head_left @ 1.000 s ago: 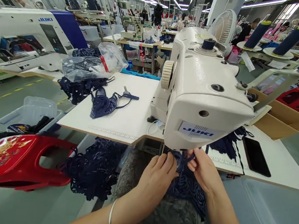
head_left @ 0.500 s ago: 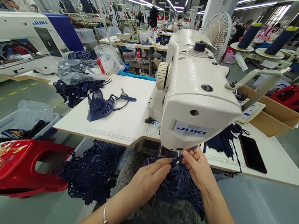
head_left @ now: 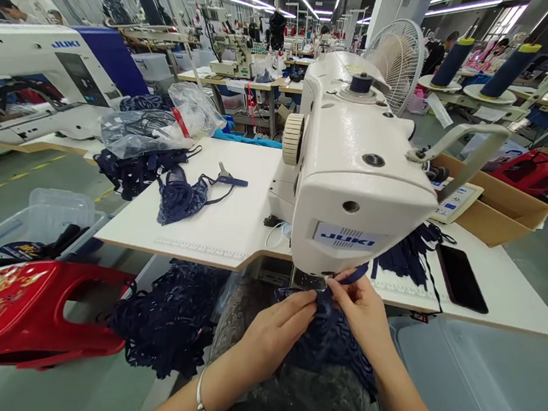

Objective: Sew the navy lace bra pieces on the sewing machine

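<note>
White tabletop, navy lace garment, slanting down-right

JUKI twice here: blue letters on the front label of the white sewing machine, and again on the white-and-blue machine off to the left. Ruler scale along the desk edge, numbers too tiny to read tbh.
</note>
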`<state>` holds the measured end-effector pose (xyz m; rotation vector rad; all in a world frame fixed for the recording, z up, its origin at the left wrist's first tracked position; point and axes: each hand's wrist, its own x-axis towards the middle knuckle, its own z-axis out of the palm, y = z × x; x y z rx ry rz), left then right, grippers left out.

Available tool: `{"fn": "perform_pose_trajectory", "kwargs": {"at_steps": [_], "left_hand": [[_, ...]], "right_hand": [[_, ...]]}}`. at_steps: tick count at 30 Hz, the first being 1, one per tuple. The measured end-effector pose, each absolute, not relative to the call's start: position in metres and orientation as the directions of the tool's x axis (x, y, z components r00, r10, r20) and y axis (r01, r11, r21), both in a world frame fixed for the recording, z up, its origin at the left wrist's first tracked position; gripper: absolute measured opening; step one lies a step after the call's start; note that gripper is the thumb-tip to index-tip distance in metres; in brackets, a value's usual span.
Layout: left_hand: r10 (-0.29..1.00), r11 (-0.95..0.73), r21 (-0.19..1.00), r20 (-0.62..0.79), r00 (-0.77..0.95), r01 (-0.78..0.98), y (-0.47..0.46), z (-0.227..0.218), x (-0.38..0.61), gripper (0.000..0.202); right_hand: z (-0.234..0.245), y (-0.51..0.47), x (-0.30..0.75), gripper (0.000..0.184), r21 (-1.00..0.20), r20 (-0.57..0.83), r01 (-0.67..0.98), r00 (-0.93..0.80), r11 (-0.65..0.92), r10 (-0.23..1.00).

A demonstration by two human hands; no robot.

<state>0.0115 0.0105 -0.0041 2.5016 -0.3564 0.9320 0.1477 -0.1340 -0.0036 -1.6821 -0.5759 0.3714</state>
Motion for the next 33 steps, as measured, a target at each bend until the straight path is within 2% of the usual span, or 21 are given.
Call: {"fn": "perform_pose_trajectory", "kwargs": {"at_steps": [3,8,12,15,19,27,33], "left_hand": [[-0.263,-0.882,0.169,0.597,0.758,-0.44,0.014,-0.002,0.011,0.028],[-0.232,-0.942,0.06,0.592,0.772,-0.329,0.018,0.003,0.009,0.026],[-0.345,-0.913,-0.019,0.571,0.745,-0.408,0.023,0.007,0.011,0.026],[-0.399,-0.899,-0.057,0.513,0.76,-0.434,0.027,0.009,0.01,0.03],[-0.407,-0.898,-0.07,0.501,0.763,-0.433,0.029,0.007,0.009,0.032],[-0.38,-0.908,-0.053,0.521,0.764,-0.415,0.024,0.012,0.013,0.031],[-0.366,-0.915,-0.034,0.485,0.794,-0.401,0.022,0.017,0.013,0.031]], "right_hand": [[-0.009,-0.133,0.146,0.025,-0.949,0.131,0.266,0.819,-0.168,0.558],[-0.013,-0.125,0.142,0.027,-0.971,0.097,0.198,0.843,-0.137,0.53],[-0.015,-0.12,0.139,0.026,-0.979,0.109,0.18,0.86,-0.097,0.499],[-0.013,-0.121,0.141,0.025,-0.98,0.089,0.172,0.836,-0.104,0.542],[-0.004,-0.124,0.146,0.028,-0.98,0.049,0.154,0.796,-0.124,0.603],[0.0,-0.121,0.149,0.032,-0.989,0.029,0.113,0.796,-0.101,0.604],[-0.007,-0.123,0.152,0.03,-0.987,0.02,0.115,0.786,-0.114,0.617]]}}
